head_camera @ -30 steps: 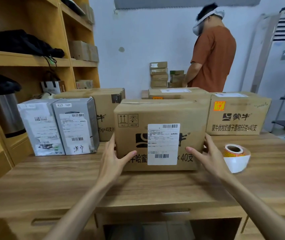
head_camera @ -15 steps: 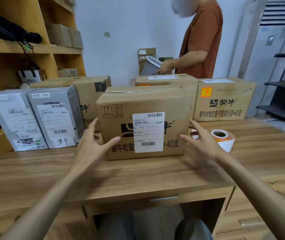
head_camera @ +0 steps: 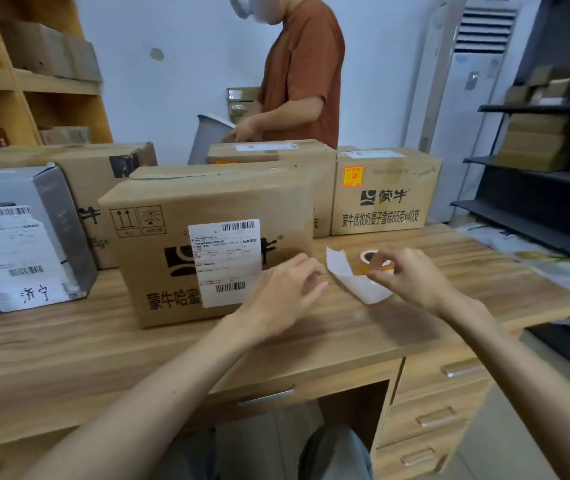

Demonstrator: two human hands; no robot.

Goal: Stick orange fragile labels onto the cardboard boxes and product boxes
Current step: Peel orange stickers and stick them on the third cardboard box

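Observation:
A roll of orange fragile labels [head_camera: 366,259] lies on the wooden desk [head_camera: 345,327], to the right of the front cardboard box [head_camera: 159,271]. My right hand [head_camera: 411,278] grips the roll from the right, fingers curled over its top. A white strip of backing paper [head_camera: 349,278] trails off the roll to the left. My left hand [head_camera: 287,289] hovers in front of the box's right corner, its loosely curled fingertips just short of the strip and holding nothing. Behind on the right, another cardboard box [head_camera: 390,209] carries an orange fragile label [head_camera: 352,176]. Grey product boxes [head_camera: 24,237] stand at the left.
More cardboard boxes [head_camera: 79,168] stand behind the front one. A person in an orange shirt [head_camera: 304,74] works beyond the desk with a grey bin [head_camera: 207,140]. Wooden shelves [head_camera: 34,81] rise at the left, dark racks [head_camera: 536,168] at the right. Drawers [head_camera: 435,410] sit under the desk.
Both hands left the front box's sides and moved right. My right hand took hold of the label roll, and my left hand came up beside its paper tail.

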